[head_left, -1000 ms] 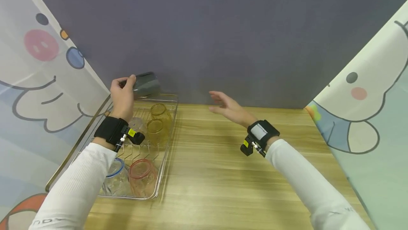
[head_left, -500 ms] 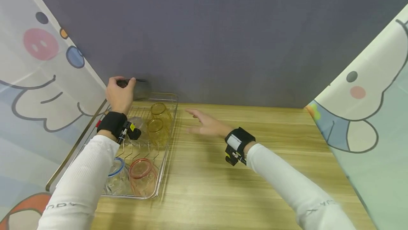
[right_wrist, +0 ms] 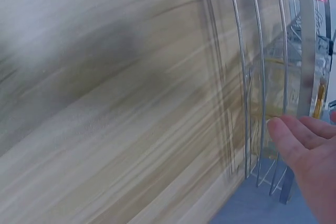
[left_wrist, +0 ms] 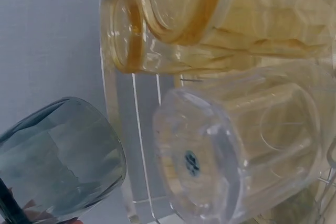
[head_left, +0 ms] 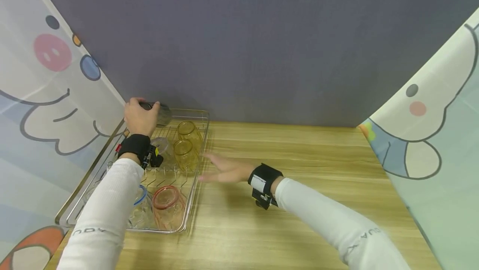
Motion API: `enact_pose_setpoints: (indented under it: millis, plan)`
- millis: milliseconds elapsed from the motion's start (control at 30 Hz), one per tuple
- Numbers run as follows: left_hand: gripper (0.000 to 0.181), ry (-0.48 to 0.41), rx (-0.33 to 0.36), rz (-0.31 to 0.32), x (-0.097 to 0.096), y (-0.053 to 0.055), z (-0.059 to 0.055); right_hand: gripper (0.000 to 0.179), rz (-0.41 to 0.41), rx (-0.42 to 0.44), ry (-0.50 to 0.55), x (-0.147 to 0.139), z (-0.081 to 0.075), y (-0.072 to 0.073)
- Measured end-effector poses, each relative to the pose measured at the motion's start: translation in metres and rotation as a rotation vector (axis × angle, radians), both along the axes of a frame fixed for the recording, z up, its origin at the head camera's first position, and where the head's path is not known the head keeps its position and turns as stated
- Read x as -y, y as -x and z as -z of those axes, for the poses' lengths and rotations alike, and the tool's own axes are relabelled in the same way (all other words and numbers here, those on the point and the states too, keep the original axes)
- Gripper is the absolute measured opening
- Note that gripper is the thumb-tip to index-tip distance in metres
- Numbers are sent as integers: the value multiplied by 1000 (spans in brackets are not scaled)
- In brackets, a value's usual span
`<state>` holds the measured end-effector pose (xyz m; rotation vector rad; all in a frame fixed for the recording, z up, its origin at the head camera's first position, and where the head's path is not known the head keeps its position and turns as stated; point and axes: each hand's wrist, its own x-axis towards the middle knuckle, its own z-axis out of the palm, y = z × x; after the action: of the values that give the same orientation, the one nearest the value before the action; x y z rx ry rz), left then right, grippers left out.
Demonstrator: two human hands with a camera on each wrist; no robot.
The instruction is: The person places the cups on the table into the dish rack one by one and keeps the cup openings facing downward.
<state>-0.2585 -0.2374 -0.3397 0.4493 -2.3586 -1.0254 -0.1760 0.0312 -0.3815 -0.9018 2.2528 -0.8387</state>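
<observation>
My left hand holds a smoky grey see-through cup at the far left corner of a wire dish rack. In the left wrist view the cup lies tilted, beside an upturned clear cup; fingertips show only at the bottom edge. Two amber glasses stand in the rack to the right of the clear one. My right hand, its fingers straight and thumb apart, is at the rack's right side and holds nothing. Whether its fingertips touch the wire I cannot tell.
Toward the front of the rack stand a red-rimmed glass and a blue-rimmed glass, the latter partly behind my left sleeve. A grey wall rises behind the rack. Wooden tabletop extends to the right.
My left hand has lowered the grey cup from above the rack's back edge into its far left corner. The right hand has moved left and nearer, to the rack's side.
</observation>
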Motion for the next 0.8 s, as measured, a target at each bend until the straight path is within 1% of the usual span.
enact_pose_setpoints:
  millis: [167,300,467,600,733,800]
  plan:
    - [54,55,57,8,1,1,5,89,-18,4,-20,4,2,-3]
    - [52,162,113,38,2,0,11,91,-40,-3,-22,4,1,-4]
    - [51,292,150,105,2,-1,22,91,-37,28,-25,1,2,-4]
    - [55,341,180,137,3,3,30,84,-44,33,-31,-1,5,-2]
    - [58,375,217,163,5,8,35,77,-52,19,-44,-1,7,-2]
    - [58,386,229,187,6,11,37,76,-47,23,-51,-1,8,-2]
